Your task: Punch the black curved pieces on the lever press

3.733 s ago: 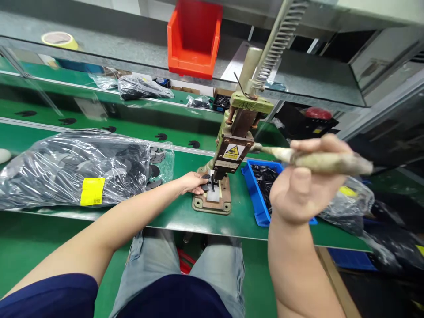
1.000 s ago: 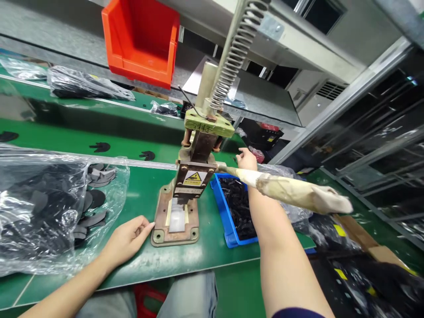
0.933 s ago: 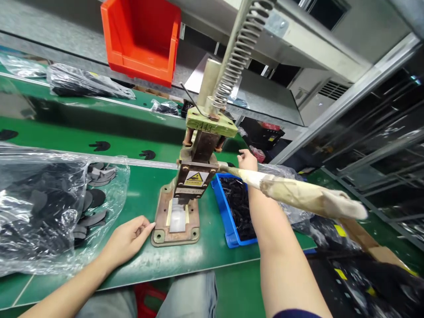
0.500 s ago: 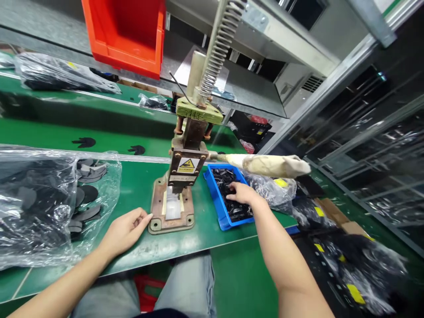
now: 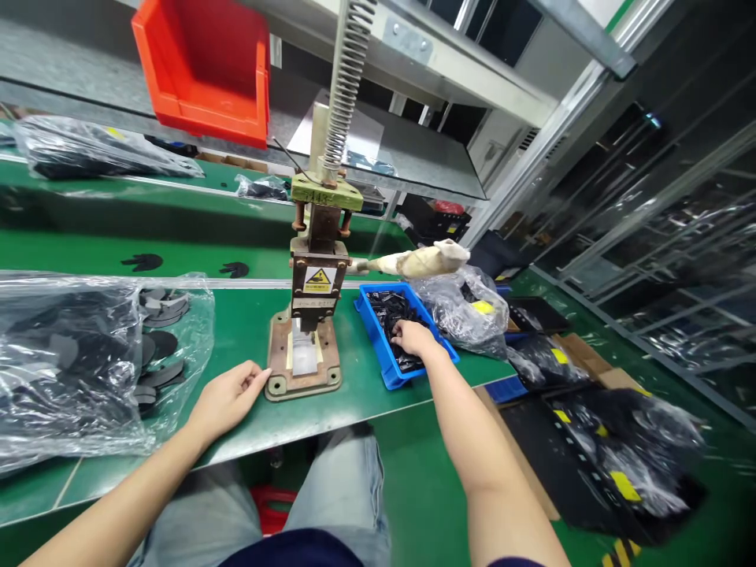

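Right hand (image 5: 416,337) lowered into blue bin (image 5: 392,379), fingers (image 5: 400,325) partly hidden, grip unclear, left hand (image 5: 229,399) slack, bin lengthwise eleven-to-five o'clock

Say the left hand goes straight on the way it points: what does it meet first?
The press base. The left hand points at its left edge, fingertip right beside it; whether they touch is hard to tell.
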{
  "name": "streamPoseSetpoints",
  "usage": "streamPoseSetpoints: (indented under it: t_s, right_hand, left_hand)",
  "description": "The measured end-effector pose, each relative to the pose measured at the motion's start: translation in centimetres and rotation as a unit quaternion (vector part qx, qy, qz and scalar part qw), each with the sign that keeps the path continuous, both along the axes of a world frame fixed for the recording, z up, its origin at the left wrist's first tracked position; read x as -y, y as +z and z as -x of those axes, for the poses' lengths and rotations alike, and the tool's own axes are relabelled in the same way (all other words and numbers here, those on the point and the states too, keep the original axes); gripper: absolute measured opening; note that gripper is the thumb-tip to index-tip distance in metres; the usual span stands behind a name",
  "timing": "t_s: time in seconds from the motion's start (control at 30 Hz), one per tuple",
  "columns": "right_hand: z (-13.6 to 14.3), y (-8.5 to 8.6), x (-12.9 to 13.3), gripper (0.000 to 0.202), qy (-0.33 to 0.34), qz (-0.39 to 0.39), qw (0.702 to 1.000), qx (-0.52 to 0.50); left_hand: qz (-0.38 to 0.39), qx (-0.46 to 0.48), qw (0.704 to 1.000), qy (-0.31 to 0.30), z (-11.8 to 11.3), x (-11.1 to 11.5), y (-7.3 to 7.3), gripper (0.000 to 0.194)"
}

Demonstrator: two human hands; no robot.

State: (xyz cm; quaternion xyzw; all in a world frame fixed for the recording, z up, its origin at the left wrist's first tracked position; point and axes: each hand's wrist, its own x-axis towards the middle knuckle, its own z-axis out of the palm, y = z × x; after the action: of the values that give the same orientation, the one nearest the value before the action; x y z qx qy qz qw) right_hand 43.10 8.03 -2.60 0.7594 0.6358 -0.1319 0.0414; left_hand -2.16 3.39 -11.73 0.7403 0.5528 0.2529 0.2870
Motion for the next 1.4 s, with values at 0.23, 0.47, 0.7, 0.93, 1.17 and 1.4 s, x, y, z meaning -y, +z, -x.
streamPoseSetpoints:
  t_s: [0.23, 0.47, 0.7, 0.93, 1.17, 1.4]
  right_hand:
    - [-0.4, 0.8, 1.4, 0.037, -0.033, -0.120, 0.987, -0.106]
    - [0.4, 1.4, 4.6, 0.044, -0.080, -0.292, 0.901, -0.312]
    - [9.1, 0.1, 9.4, 0.048, -0.094, -0.306, 0.788, -0.527]
    - [19.4, -2.6, 13.1, 0.036, -0.067, -0.187, 0.694, -0.692]
    - [21.6, -3.9, 13.7, 0.035, -0.071, -0.144, 0.644, -0.748]
    - [21.6, -4.3, 13.7, 0.032, -0.067, -0.147, 0.668, -0.726]
  left_hand:
    - [0.006, 0.011, 1.000, 0.002, -0.1, 0.2, 0.3, 0.043]
    - [-0.010, 0.072, 0.997, 0.025, 0.3, -0.2, -0.3, 0.045]
    - [-0.096, 0.171, 0.978, 0.075, -1.7, 2.4, 3.0, 0.031]
    - [-0.094, 0.198, 0.965, -0.146, -6.7, 6.0, 7.8, 0.034]
    - [-0.109, 0.194, 0.964, -0.144, -5.9, 6.6, 6.8, 0.021]
    - [-0.152, 0.207, 0.955, -0.148, -5.5, 6.7, 6.8, 0.021]
